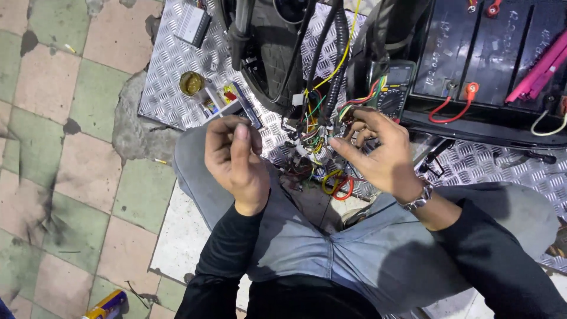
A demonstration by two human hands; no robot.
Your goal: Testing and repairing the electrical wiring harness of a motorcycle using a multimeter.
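**Wire bundle, coloured, held at one end**

Item: wire bundle point(316, 127), many thin strands in red, green, yellow and black, hanging from the dark vehicle frame point(269, 47) down to between the knees. Likely light, limp and springy; the strands look easy to tangle, and the small plugs probably fragile. Best gripped on the sleeved part or on a plug body, not on bare ends.

Right hand point(378, 153): fingers spread and curled, tips pinching strands near a striped plug at the bundle's upper right.

Left hand point(236, 156): raised just beside the bundle, fingers curled in, thumb to fingertips; whether it pinches something cannot be told.

Nearby:
- meter point(396, 88), dark case, dial face, behind the right hand.
- batteries point(490, 47), black blocks, red caps, red lead.
- round tin point(192, 83), brass-coloured, on the ribbed metal plate point(171, 59).
- small box point(221, 97), white with red and yellow marks, beside the tin.
- can point(106, 305), yellow and blue, lying on the tiled floor.
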